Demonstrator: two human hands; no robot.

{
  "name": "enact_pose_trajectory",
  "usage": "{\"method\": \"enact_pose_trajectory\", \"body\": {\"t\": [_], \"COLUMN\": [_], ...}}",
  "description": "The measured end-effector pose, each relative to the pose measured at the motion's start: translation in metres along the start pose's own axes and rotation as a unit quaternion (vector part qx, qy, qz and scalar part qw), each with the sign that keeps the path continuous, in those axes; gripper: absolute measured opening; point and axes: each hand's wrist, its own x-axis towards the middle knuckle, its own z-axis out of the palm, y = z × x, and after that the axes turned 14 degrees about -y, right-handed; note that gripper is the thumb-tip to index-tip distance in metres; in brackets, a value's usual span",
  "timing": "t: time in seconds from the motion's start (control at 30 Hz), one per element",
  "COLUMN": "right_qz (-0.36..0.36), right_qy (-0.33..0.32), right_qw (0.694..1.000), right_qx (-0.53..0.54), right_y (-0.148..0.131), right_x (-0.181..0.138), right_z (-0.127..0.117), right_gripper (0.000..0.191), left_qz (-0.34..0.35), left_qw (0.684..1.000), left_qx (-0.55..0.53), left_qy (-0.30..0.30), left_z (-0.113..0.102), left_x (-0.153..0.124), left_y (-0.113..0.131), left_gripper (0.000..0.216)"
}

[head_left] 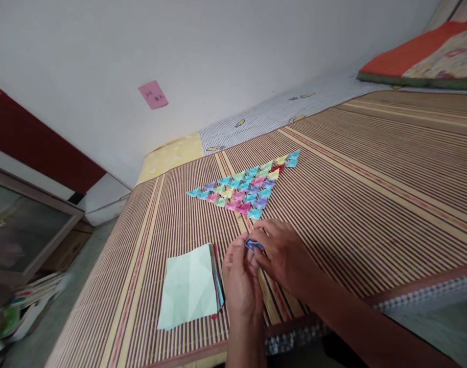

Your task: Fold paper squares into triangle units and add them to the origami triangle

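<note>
Between my two hands is a small folded piece of blue-violet paper (pixel 254 245). My left hand (pixel 241 271) is closed on its left side, thumb uppermost. From the right, the fingers of my right hand (pixel 281 250) pinch the same paper and partly cover it. Just beyond my hands, many small folded paper pieces (pixel 239 195) in blue, pink, green, yellow and violet lie in slanting rows that form a triangle. To the left of my left hand sits a stack of creased paper sheets (pixel 189 289), with a pale green one on top.
A striped bamboo mat (pixel 344 204) covers the bed. Folded orange and floral bedding (pixel 421 56) lies at the far right. On the white wall (pixel 233 56) hangs a pink note (pixel 153 94). A glass-fronted cabinet (pixel 22 225) stands on the left, with papers (pixel 30 306) below.
</note>
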Motion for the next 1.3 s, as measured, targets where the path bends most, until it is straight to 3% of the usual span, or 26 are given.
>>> {"method": "enact_pose_trajectory", "body": {"t": [0.23, 0.4, 0.67, 0.97, 1.17, 1.3], "right_qz": [-0.033, -0.036, -0.044, -0.006, -0.048, -0.045], "right_qy": [0.014, 0.034, 0.071, 0.053, 0.027, 0.02], "right_qw": [0.999, 0.994, 0.991, 0.995, 0.994, 0.998], "right_qx": [0.039, 0.098, 0.102, 0.088, 0.097, 0.034], "right_y": [0.003, 0.003, 0.004, 0.004, 0.003, 0.001], "right_x": [0.003, 0.005, 0.004, 0.003, 0.003, 0.002], "right_z": [-0.001, 0.0, 0.004, 0.005, 0.004, 0.002], "right_gripper": [0.009, 0.013, 0.014, 0.015, 0.023, 0.019], "left_qz": [-0.008, -0.028, 0.001, 0.016, 0.025, 0.022], "left_qw": [1.0, 1.0, 0.998, 0.999, 0.996, 0.996], "left_qx": [0.024, -0.003, 0.012, 0.029, 0.077, 0.083], "left_qy": [0.012, 0.014, 0.058, 0.035, 0.038, 0.037], "left_z": [0.001, -0.004, -0.003, -0.005, -0.01, -0.009], "left_x": [0.001, 0.005, 0.006, 0.006, 0.007, 0.008], "left_y": [0.002, 0.003, 0.004, 0.0, -0.004, -0.004], "left_gripper": [0.035, 0.03, 0.026, 0.025, 0.032, 0.032]}}
